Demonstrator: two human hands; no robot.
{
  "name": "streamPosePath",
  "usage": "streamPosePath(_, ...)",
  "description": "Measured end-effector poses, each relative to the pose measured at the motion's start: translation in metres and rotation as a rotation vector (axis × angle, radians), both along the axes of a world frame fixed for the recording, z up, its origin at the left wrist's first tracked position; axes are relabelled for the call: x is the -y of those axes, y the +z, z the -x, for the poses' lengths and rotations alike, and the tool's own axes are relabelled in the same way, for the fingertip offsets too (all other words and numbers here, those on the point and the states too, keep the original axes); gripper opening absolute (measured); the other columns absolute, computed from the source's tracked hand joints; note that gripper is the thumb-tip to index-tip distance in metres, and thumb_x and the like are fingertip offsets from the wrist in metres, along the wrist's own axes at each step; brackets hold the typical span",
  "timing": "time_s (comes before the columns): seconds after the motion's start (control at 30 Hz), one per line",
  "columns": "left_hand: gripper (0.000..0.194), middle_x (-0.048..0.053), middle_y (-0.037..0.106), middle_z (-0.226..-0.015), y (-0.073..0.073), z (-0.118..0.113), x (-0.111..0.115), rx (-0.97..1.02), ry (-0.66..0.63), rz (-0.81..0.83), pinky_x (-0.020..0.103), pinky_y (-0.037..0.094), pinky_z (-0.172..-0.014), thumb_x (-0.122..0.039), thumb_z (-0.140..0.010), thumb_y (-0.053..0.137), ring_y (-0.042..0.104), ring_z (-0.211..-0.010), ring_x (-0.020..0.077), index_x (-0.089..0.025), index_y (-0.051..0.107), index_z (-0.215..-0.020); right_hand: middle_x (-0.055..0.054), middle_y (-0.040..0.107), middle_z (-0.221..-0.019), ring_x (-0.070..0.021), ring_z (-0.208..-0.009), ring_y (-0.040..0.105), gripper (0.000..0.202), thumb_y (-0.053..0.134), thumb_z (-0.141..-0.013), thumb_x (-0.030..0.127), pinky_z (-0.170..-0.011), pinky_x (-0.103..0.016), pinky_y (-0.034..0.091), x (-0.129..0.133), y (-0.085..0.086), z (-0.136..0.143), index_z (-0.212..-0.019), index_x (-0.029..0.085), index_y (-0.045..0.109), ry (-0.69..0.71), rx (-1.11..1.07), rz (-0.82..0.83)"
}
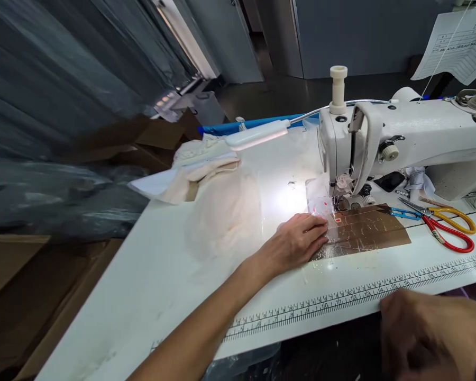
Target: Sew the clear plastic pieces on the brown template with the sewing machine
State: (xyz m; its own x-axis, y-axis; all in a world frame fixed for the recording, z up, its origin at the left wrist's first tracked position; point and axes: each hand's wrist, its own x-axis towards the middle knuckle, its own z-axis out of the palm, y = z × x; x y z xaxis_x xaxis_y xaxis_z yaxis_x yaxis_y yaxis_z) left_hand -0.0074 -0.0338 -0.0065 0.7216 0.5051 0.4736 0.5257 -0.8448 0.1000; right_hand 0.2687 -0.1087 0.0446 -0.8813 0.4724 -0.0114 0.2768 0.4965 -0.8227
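Observation:
My left hand lies palm down on the table beside the sewing machine's needle area, its fingers stretched onto the left end of a brown strip. Nothing shows gripped in it. The white sewing machine stands at the right, and small red marks show on the clear plate near its needle. My right hand is low at the right, by the front edge of the table, over the dark space. Motion smears its fingers, so what they do is unclear.
Scissors with red and yellow handles and blue thread snips lie right of the needle. Pale fabric is piled at the table's far left corner, below a lamp. A printed ruler runs along the front edge. Cardboard boxes stand left.

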Motion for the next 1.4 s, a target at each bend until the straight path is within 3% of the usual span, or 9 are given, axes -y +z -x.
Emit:
streamPosePath(0.07, 0.018, 0.008, 0.070, -0.098, 0.002, -0.002, 0.002, -0.017, 0.020, -0.029, 0.041, 0.056, -0.087, -0.019, -0.100, 0.046, 0.067, -0.089, 0.0184, -0.013, 0.063, -0.098, -0.006, 0.072, -0.078, -0.0139, -0.067, 0.064, 0.029, 0.047, -0.094, 0.025, -0.063, -0.026, 0.051, -0.024, 0.000, 0.002, -0.074, 0.020, 0.068, -0.108, -0.062, -0.004)
streamPosePath(0.13, 0.017, 0.006, 0.070, -0.094, 0.005, -0.006, 0.006, -0.049, 0.054, -0.063, 0.042, 0.054, -0.090, -0.017, -0.099, 0.046, 0.066, -0.085, 0.0166, -0.015, 0.063, -0.095, -0.008, 0.069, -0.083, -0.0177, -0.074, 0.062, 0.024, 0.047, -0.093, 0.027, -0.070, -0.032, 0.051, -0.058, -0.010, 0.007, -0.086, 0.018, 0.068, -0.231, -0.036, -0.260)
streamPosePath(0.3, 0.014, 0.006, 0.070, -0.098, 0.011, -0.012, 0.013, -0.056, 0.047, -0.101, 0.038, 0.054, -0.090, -0.020, -0.099, 0.049, 0.065, -0.087, 0.0166, -0.014, 0.062, -0.099, -0.011, 0.063, -0.106, -0.0219, -0.089, 0.058, 0.035, 0.039, -0.096, 0.026, -0.078, -0.038, 0.049, -0.114, -0.042, 0.030, -0.121, 0.019, 0.063, -0.202, 0.110, -0.610)
streamPosePath(0.57, 0.020, 0.014, 0.068, -0.105, -0.001, -0.012, 0.016, -0.126, 0.010, -0.120, 0.037, 0.056, -0.081, -0.017, -0.100, 0.045, 0.064, -0.095, 0.0218, -0.009, 0.060, -0.109, -0.011, 0.060, -0.105, -0.0220, -0.084, 0.058, 0.033, 0.039, -0.099, 0.032, -0.061, -0.030, 0.044, -0.111, -0.037, 0.045, -0.120, 0.020, 0.061, -0.230, 0.358, -0.659)
streamPosePath(0.77, 0.014, 0.010, 0.068, -0.094, 0.005, -0.013, 0.018, -0.130, 0.037, -0.199, 0.035, 0.055, -0.071, -0.018, -0.097, 0.050, 0.062, -0.082, 0.0190, -0.011, 0.062, -0.099, -0.009, 0.062, -0.103, -0.0167, -0.078, 0.058, 0.038, 0.037, -0.100, 0.033, -0.067, -0.029, 0.046, -0.114, -0.041, 0.032, -0.126, 0.019, 0.060, -0.269, 0.130, -0.499)
streamPosePath(0.97, 0.016, 0.006, 0.066, -0.088, 0.002, -0.012, 0.016, -0.084, 0.036, -0.226, 0.038, 0.055, -0.088, -0.021, -0.098, 0.048, 0.062, -0.082, 0.0166, -0.013, 0.061, -0.100, -0.010, 0.060, -0.100, -0.0199, -0.084, 0.056, 0.037, 0.034, -0.102, 0.031, -0.070, -0.032, 0.044, -0.115, -0.048, 0.032, -0.119, 0.025, 0.067, -0.116, 0.154, -0.706)
streamPosePath(1.1, 0.020, 0.007, 0.063, -0.080, 0.001, -0.012, 0.014, -0.083, 0.042, -0.190, 0.037, 0.055, -0.078, -0.023, -0.098, 0.046, 0.059, -0.074, 0.0175, -0.010, 0.061, -0.097, -0.012, 0.060, -0.100, -0.0213, -0.080, 0.055, 0.035, 0.037, -0.100, 0.032, -0.066, -0.032, 0.043, -0.110, -0.045, 0.039, -0.121, 0.024, 0.064, -0.171, 0.284, -0.761)
streamPosePath(1.23, 0.019, 0.007, 0.062, -0.079, 0.003, -0.014, 0.013, -0.080, 0.041, -0.168, 0.037, 0.054, -0.073, -0.024, -0.096, 0.047, 0.057, -0.072, 0.0184, -0.012, 0.062, -0.090, -0.013, 0.060, -0.102, -0.0216, -0.081, 0.056, 0.033, 0.041, -0.099, 0.033, -0.071, -0.035, 0.047, -0.108, -0.046, 0.036, -0.120, 0.019, 0.062, -0.245, 0.243, -0.672)
streamPosePath(1.4, 0.020, 0.011, 0.066, -0.098, 0.003, -0.015, 0.015, -0.088, 0.028, -0.201, 0.043, 0.055, -0.091, -0.021, -0.097, 0.045, 0.064, -0.087, 0.0198, -0.011, 0.062, -0.093, -0.010, 0.061, -0.098, -0.0207, -0.087, 0.058, 0.034, 0.043, -0.098, 0.028, -0.080, -0.037, 0.050, -0.112, -0.051, 0.024, -0.126, 0.020, 0.061, -0.245, 0.031, -0.509)
